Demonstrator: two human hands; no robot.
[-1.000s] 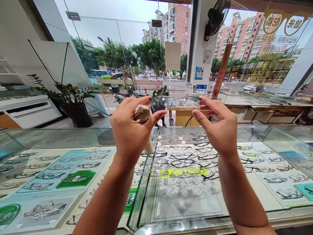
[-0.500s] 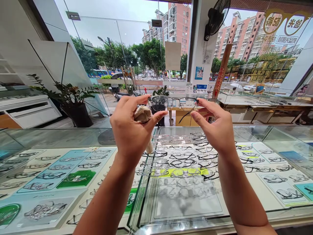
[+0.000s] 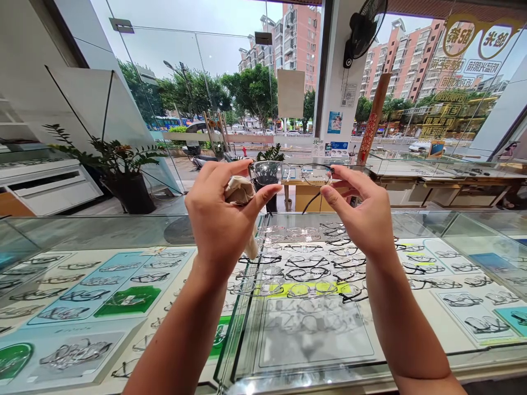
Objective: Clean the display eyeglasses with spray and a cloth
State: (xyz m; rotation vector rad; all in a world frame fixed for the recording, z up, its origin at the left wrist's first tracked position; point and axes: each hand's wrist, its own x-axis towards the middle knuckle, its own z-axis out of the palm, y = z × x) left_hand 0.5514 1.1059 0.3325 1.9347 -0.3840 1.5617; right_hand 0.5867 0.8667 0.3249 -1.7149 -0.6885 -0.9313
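The left hand (image 3: pixel 216 211) and right hand (image 3: pixel 364 214) are both raised and gripping – below them spreads a glass counter (image 3: pixel 317 351) lined with eyeglass frames (image 3: pixel 308 273); a potted plant (image 3: pixel 128 189) stands beyond it to the left; a pair of glasses (image 3: pixel 302 168) is held up between the hands, one end in each – and a crumpled cloth (image 3: pixel 240 190) sits tucked in the left one

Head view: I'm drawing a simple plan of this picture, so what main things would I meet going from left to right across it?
Leafy green plant in a black pot, left hand, thin dark-framed clear glasses, right hand, gold glasses-shaped window sign.
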